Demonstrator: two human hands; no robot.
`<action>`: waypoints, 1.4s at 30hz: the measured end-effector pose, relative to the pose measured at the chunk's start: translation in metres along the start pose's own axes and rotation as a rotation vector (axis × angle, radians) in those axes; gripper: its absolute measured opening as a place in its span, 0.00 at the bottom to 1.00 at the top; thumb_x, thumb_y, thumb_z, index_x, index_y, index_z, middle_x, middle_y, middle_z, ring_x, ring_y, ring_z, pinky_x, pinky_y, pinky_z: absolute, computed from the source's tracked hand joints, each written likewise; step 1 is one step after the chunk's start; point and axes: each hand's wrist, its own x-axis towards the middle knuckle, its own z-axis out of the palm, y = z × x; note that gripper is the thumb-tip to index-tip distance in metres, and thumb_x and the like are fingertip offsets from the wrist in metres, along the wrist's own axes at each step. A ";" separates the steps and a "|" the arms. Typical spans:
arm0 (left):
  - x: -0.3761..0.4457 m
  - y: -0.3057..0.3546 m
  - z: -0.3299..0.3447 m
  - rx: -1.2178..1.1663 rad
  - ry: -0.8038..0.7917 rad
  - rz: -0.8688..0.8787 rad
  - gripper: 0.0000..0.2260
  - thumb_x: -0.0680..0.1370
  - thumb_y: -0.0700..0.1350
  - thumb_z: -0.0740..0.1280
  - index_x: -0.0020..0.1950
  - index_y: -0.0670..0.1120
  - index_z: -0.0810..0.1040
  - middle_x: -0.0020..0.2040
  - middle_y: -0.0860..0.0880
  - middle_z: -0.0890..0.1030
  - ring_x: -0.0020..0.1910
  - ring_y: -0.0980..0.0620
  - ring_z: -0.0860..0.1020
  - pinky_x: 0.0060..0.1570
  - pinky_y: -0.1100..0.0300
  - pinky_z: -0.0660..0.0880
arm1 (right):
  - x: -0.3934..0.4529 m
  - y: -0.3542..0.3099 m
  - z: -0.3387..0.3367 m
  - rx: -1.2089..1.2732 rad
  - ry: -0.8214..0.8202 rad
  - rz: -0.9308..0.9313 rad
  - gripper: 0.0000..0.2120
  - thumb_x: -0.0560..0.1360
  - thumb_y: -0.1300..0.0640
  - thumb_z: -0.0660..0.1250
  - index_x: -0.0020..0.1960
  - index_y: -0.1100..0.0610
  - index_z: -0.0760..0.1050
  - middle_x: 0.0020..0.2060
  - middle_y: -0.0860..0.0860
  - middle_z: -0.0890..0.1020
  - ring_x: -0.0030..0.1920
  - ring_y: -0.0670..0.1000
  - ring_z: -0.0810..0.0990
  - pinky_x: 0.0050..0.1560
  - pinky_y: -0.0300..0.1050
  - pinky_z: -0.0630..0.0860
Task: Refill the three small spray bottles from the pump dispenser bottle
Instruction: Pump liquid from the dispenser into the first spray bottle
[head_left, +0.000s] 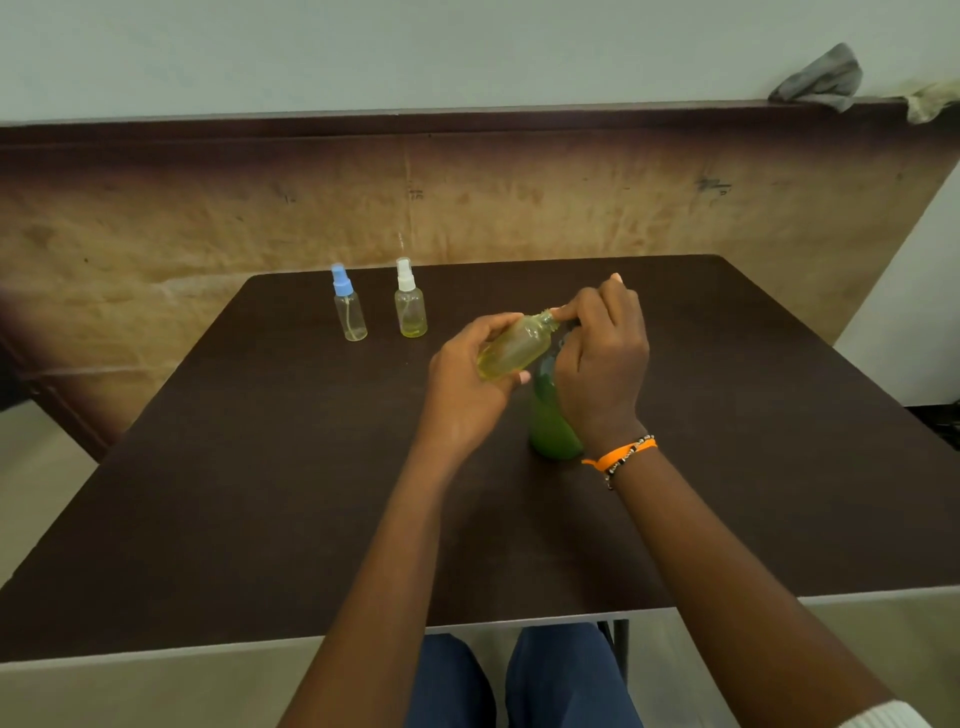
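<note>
My left hand (467, 374) grips an uncapped small clear bottle (514, 348) holding yellowish liquid, tilted with its open neck toward the right. My right hand (597, 358) is curled over the pump head of the green dispenser bottle (550, 426), which stands on the dark table (260, 493); the pump itself is hidden under the fingers. The small bottle's neck sits right at the pump. Two more small spray bottles stand upright at the back: one with a blue cap (349, 304) and one with a white cap (410, 300).
The table's near edge runs across the bottom, above my knees. A worn brown board (467, 197) leans behind the table. A grey rag (821, 78) lies on the ledge at the top right.
</note>
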 end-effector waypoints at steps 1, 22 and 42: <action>0.000 0.000 0.000 0.005 0.001 0.002 0.24 0.67 0.32 0.73 0.61 0.48 0.77 0.55 0.53 0.80 0.54 0.59 0.77 0.54 0.67 0.74 | 0.001 -0.001 -0.001 0.001 -0.001 0.007 0.12 0.69 0.70 0.52 0.36 0.65 0.74 0.33 0.58 0.72 0.38 0.51 0.66 0.59 0.54 0.73; 0.002 -0.001 0.001 0.025 -0.004 0.012 0.24 0.67 0.32 0.73 0.61 0.48 0.77 0.57 0.53 0.80 0.55 0.60 0.77 0.55 0.70 0.73 | -0.010 0.002 -0.001 0.000 -0.026 -0.031 0.14 0.67 0.74 0.53 0.43 0.67 0.76 0.37 0.59 0.77 0.37 0.53 0.66 0.65 0.37 0.65; 0.003 -0.001 0.001 0.001 0.002 0.031 0.24 0.67 0.32 0.73 0.60 0.47 0.77 0.56 0.53 0.80 0.54 0.61 0.77 0.54 0.71 0.72 | 0.001 -0.003 -0.006 0.113 -0.035 -0.038 0.13 0.64 0.74 0.53 0.42 0.64 0.71 0.35 0.57 0.74 0.37 0.51 0.67 0.53 0.50 0.74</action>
